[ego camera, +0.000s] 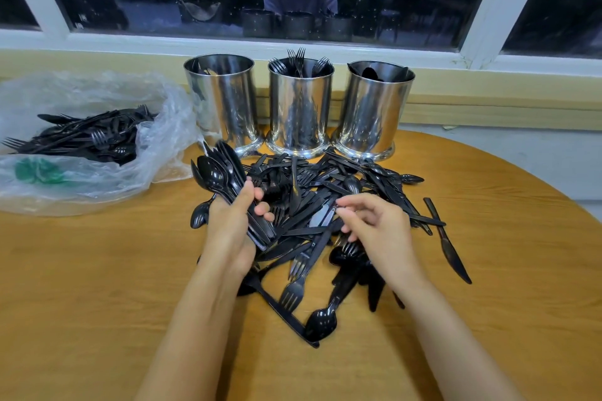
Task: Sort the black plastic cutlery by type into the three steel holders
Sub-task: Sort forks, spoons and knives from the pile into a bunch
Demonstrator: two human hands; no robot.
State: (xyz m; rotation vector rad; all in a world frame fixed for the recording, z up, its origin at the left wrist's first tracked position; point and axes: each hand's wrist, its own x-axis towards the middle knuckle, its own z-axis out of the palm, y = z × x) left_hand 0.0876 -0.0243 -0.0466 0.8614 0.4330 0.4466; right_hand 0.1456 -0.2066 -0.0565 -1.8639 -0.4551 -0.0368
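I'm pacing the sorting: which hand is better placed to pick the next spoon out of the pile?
Right. The left hand already grips a full bundle of spoons, while the right hand carries no bundle and hovers directly over the pile, fingers reaching down toward it.

cutlery (312,205): black | holders (300,107): steel-silver | table (97,270): orange-brown woodgrain
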